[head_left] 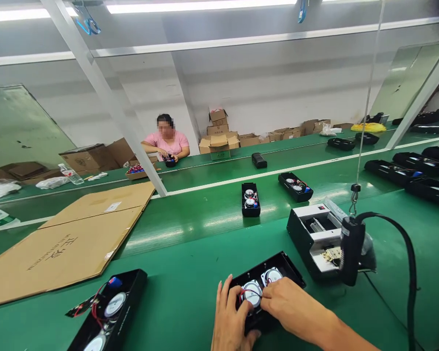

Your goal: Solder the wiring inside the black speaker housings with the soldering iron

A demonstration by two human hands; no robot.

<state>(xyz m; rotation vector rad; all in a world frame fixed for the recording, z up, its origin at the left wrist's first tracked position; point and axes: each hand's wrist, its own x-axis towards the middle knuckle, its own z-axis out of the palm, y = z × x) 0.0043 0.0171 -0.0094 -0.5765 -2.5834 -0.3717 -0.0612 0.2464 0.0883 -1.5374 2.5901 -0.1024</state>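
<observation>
Before me on the green bench lies an open black speaker housing (288,267) with two round silver speakers, a nearer speaker (254,297) and a farther speaker (272,276). My left hand (231,314) is curled over the housing's left side, its fingertips at the nearer speaker and a thin red wire. Fingers pressed together, my right hand (290,304) reaches in at the right rim of that speaker; what its fingertips pinch is hidden. Another open housing (131,297), with speakers, red wires and a blue part, stands apart at lower left.
An electric screwdriver (351,251) hangs at right before a screw feeder (316,224). Flattened cardboard (84,234) covers the left side. More housings, including one housing (250,200), sit on the green conveyor. Across it, a person (168,141) handles a black part.
</observation>
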